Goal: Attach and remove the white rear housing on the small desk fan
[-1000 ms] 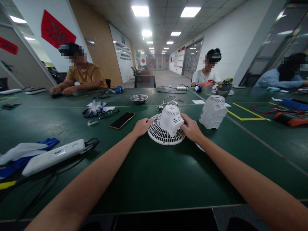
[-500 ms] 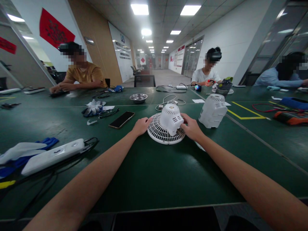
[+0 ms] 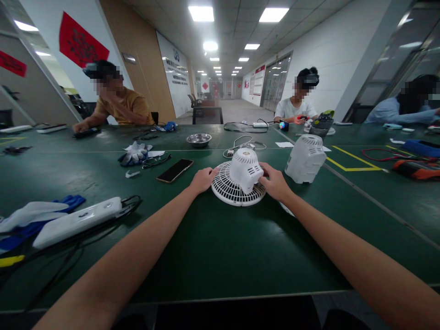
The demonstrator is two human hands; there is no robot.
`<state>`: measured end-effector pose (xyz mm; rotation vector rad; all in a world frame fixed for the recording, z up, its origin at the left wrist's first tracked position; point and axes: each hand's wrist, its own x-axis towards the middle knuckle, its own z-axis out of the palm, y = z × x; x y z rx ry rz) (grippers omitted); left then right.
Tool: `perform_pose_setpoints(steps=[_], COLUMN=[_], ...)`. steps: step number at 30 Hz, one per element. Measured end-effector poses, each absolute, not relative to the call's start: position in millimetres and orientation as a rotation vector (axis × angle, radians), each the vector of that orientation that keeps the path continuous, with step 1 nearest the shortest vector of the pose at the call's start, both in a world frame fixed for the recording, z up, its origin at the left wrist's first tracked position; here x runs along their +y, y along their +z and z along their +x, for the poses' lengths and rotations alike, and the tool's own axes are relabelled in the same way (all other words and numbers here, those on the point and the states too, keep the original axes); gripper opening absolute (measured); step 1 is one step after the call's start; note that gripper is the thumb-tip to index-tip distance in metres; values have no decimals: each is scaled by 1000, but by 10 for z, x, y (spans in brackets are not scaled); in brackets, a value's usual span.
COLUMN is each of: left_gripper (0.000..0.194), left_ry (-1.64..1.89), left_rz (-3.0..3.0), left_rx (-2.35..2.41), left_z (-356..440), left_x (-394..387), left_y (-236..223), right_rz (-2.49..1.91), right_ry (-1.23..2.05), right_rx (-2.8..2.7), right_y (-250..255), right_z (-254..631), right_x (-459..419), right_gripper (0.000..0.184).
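Bare forearms (image 3: 137,243) — slender, tapering — bare fingers (image 3: 208,173).

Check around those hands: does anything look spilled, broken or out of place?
No spill or obvious damage shows. One oddity: a small white hook-shaped scrap lies loose left of the phone; what it came from, I can't tell. What shows of the round grille between the left hand and right hand looks whole.

Right hand (image 3: 275,183), some fingertips hidden (perhaps behind the white housing (image 3: 244,170)).

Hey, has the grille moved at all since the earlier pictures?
No, it shows no visible shift either way: the grille keeps its place right of the phone.
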<state>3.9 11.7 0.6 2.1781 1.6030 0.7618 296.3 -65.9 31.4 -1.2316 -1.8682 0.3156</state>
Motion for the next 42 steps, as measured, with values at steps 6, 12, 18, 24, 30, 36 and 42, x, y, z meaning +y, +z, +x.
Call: perform_pose_setpoints(steps=[6, 12, 18, 24, 30, 36, 42], left_gripper=[59, 59, 59, 58, 58, 57, 57], left_ry=[761, 765, 752, 753, 732, 727, 744], left_rz=[2172, 2184, 2185, 2159, 2172, 2154, 2143], left_rx=[1603, 1613, 1615, 1603, 1642, 1640, 1600], left_z=[39, 34, 30, 24, 35, 35, 30], left_x=[111, 128, 123, 117, 116, 113, 104], left_y=[12, 2, 6, 6, 24, 31, 18], right_rz=[-1206, -1206, -1216, -1249, -1248, -1252, -1248], right_ry=[319, 307, 300, 266, 270, 252, 259], right_rx=[-1875, -1870, -1900, -1930, -1942, -1939, -1941], right_y=[313, 322, 340, 335, 343, 343, 333], right_z=[2972, 2963, 2971, 2998, 2995, 2995, 2995], right_x=[-661, -664, -666, -635, -636, -637, -625], right_gripper=[54, 54, 55, 53, 50, 50, 50])
